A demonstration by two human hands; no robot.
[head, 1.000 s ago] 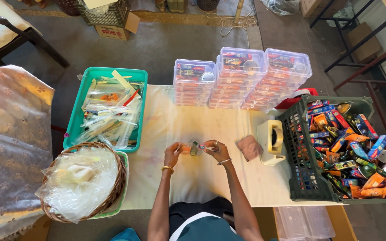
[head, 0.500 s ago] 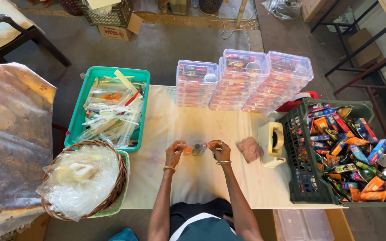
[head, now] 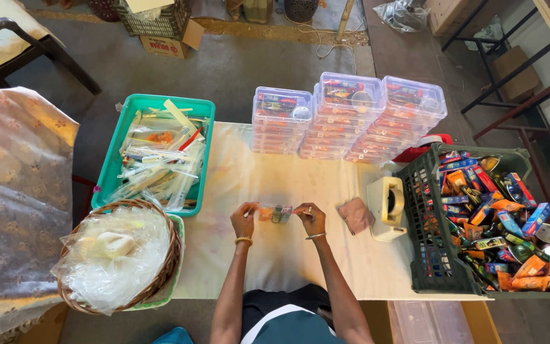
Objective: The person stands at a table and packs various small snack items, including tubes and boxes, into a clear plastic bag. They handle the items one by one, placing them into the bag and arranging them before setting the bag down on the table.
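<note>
Over the middle of the cloth-covered table [head: 275, 255], both my hands grip one small clear plastic pouch [head: 275, 213] that has orange and dark little items inside. My left hand [head: 244, 220] pinches the pouch's left end and my right hand [head: 312, 218] pinches its right end, so the pouch is stretched between them just above the cloth. A bangle sits on each wrist. What exactly is inside the pouch is too small to tell.
Stacks of clear lidded boxes [head: 348, 118] stand at the table's far edge. A teal tray [head: 106, 175] of packets and a wicker basket [head: 172, 251] of plastic bags lie left. A tape dispenser [head: 386, 207], a brown pad [head: 354, 215] and a dark crate [head: 424, 236] of colourful items lie right.
My hands have drawn slightly apart and lowered, spreading the pouch flat between them. The rest of the table is unchanged.
</note>
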